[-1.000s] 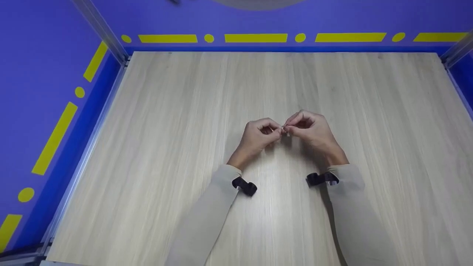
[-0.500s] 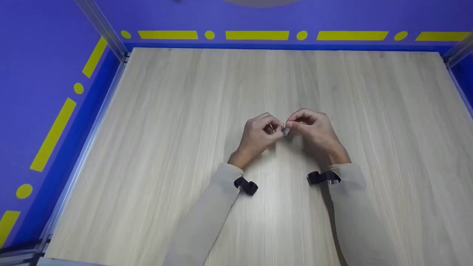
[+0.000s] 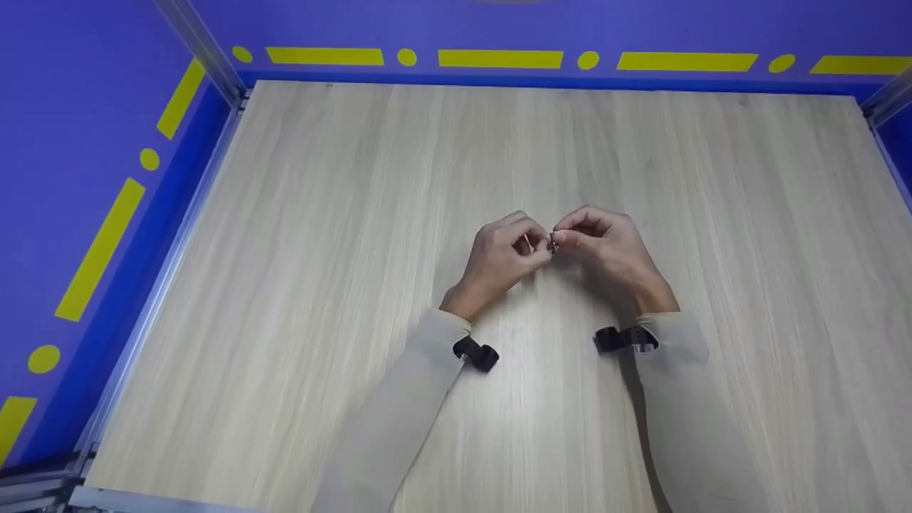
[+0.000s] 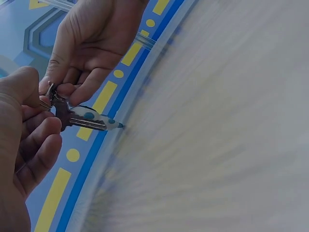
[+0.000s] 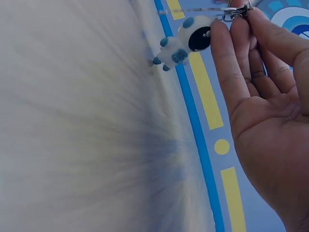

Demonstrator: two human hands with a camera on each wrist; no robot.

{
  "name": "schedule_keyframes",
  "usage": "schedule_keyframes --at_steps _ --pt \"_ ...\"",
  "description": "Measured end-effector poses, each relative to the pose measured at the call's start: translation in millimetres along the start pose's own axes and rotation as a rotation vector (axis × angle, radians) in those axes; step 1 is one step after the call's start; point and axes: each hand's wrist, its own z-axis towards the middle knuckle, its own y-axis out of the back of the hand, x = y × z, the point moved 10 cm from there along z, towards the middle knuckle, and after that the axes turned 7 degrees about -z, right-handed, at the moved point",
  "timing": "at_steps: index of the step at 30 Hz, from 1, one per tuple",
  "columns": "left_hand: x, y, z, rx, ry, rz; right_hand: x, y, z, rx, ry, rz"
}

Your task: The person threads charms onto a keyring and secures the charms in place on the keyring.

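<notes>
Fingertip to fingertip, my left hand point(image 3: 499, 249) and right hand point(image 3: 605, 239) work on a small keychain point(image 3: 553, 245) above the table. Its metal key point(image 4: 91, 123) with a dark head sticks out sideways in the left wrist view. Beside the key dangles a white and blue astronaut charm point(image 5: 175, 44) with a black visor. My left thumb and fingers pinch the ring end near the key's head. The right thumb and index finger grip the metal ring and clasp point(image 5: 239, 12); its other fingers extend loosely. Fingers partly hide the ring.
A pale wood-grain table point(image 3: 342, 235) lies under both hands. Blue panels with yellow marks point(image 3: 499, 58) border its back and left, with a metal post point(image 3: 206, 50) at the back left corner. Black straps point(image 3: 476, 354) sit on both sleeved wrists.
The fingertips, nearly together a second ago, have parted slightly, and more of the keychain shows between them. Both hands keep their pinch. The head view has tilted slightly downward.
</notes>
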Motion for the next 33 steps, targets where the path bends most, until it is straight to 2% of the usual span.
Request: schedule_keyframes --at_steps 8,20,28,33 --pt "-2.7 -1.3 2.3 0.018 -0.013 0.055 -1 0 -0.4 0.019 -0.029 -0.008" --pt "-7.8 -1.9 1.4 0.025 -0.041 0.158 1 -3 -1.9 0.051 -0.019 -0.037" --pt "-0.9 -2.9 1.8 0.039 0.028 0.183 3 -2 -1.8 0.031 -0.016 -0.053" --pt "5.5 -4.1 1.3 0.063 0.114 0.127 4 0 -0.6 0.004 -0.009 -0.048"
